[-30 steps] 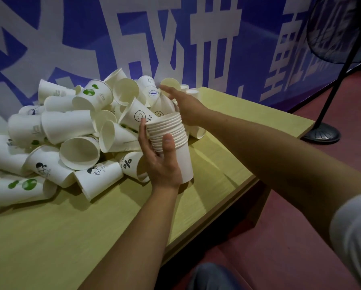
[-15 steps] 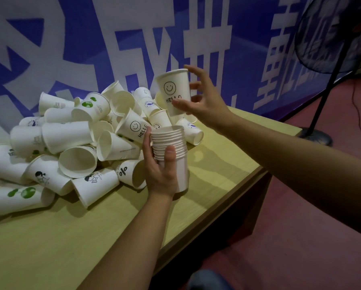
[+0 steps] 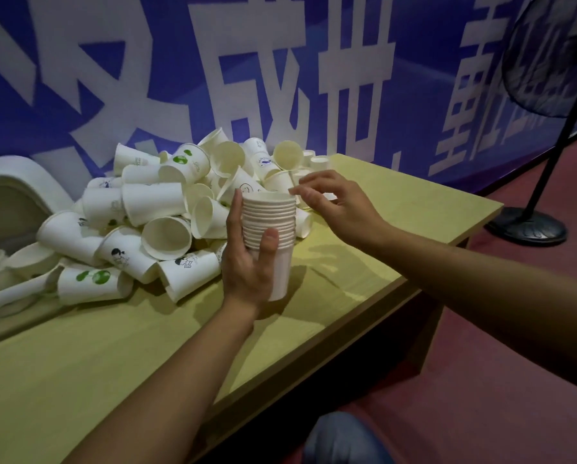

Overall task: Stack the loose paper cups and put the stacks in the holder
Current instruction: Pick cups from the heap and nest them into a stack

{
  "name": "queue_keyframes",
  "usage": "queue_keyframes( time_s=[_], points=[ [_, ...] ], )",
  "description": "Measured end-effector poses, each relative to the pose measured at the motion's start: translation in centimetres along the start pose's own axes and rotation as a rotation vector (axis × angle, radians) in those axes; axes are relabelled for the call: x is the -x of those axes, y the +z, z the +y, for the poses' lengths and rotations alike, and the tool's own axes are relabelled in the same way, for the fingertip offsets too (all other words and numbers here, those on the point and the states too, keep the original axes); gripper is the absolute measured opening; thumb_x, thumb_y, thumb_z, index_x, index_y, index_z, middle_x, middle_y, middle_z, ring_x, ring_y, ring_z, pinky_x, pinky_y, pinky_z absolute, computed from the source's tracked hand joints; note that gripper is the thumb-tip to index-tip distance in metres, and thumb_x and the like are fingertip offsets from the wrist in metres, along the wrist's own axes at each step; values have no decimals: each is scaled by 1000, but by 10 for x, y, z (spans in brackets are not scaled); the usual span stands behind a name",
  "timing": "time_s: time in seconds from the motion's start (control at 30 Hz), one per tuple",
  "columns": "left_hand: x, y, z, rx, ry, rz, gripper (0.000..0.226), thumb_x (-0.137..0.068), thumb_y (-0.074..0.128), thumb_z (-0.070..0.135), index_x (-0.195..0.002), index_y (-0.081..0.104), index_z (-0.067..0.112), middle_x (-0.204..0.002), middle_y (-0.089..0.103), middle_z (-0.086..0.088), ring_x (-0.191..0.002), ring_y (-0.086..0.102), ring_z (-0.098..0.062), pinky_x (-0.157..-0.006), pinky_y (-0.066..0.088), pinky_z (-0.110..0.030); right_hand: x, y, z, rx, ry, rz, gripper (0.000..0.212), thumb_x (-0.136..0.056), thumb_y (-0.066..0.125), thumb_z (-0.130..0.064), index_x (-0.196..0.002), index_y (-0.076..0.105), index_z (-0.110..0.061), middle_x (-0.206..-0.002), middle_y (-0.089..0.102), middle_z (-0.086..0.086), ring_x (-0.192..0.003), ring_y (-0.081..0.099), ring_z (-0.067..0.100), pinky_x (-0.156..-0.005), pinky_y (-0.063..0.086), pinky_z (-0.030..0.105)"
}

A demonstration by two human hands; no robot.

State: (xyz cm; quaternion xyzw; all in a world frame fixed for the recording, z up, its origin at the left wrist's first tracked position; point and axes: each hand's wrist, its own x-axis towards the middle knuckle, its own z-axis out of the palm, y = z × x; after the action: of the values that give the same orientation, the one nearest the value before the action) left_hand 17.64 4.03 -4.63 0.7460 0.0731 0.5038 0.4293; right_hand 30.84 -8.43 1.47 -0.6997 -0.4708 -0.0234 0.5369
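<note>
stack (image 3: pixel 269 226): one nested stack of white paper cups, about a dozen rims showing, standing upright above the desk (image 3: pixel 113 356) near its right edge
left hand (image 3: pixel 247 266): gripping the stack from the near side, thumb pressing on the lower rims, fingers (image 3: pixel 235 216) curling round the left side
right hand (image 3: pixel 340 205): hovering just right of the stack's top rim, fingers loosely bent, fingertips (image 3: pixel 297 190) touching or nearly touching the rim; holding nothing that is showing
pile (image 3: pixel 153 216): roughly thirty loose cups lying on their sides, heaped on the far left of the desk against the blue banner (image 3: pixel 280 78); exact count is not readable
prints: two cups are showing green dots, two are showing small cartoon figures
white object (image 3: pixel 16 182): one curved piece at the left edge, what it is cannot be told
fan (image 3: pixel 541 95): one, standing on the red floor to the right
</note>
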Motion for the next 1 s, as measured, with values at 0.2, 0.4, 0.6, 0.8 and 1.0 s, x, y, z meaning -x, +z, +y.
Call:
queue_keyframes(
  time_s=[0.2,0.4,0.6,0.8,1.0],
  points=[
    [26,-29,-5,47,-16,19,77,-86,55,65,-152,29,37,-135,42,50,-126,50,13,-102,46,-19,-33,7,54,553,96,-25,31,-94,66,-30,-125,64,-31,-137,55,0,-121,47,19,-101,41,34],
    [27,-28,1,95,4,-12,83,-87,54,71,-151,27,25,-138,41,48,-128,48,13,-101,43,-12,-63,7,89,790,316,-131,50,-91,69,-39,-137,53,-32,-142,51,4,-120,53,27,-101,48,45],
    [21,-35,-15,135,-44,42,74,-84,57,49,-153,32,35,-136,50,41,-129,54,-1,-104,48,-31,-80,-4,99,791,299,-97,48,-90,71,-29,-135,54,-23,-133,54,8,-107,57,26,-94,52,38],
    [18,-32,-18,113,-10,19,71,-86,55,45,-150,28,28,-136,44,46,-127,49,13,-101,42,-12,-85,-11,107,798,367,-104,63,-84,78,-31,-140,51,-25,-139,51,9,-117,54,33,-98,51,44],
    [18,-34,-17,115,-9,31,70,-87,56,46,-151,30,33,-145,44,26,-129,50,6,-102,43,-18,-84,-23,102,797,415,-181,61,-86,73,-42,-142,51,-27,-140,49,8,-116,54,33,-90,51,35]
  ],
)
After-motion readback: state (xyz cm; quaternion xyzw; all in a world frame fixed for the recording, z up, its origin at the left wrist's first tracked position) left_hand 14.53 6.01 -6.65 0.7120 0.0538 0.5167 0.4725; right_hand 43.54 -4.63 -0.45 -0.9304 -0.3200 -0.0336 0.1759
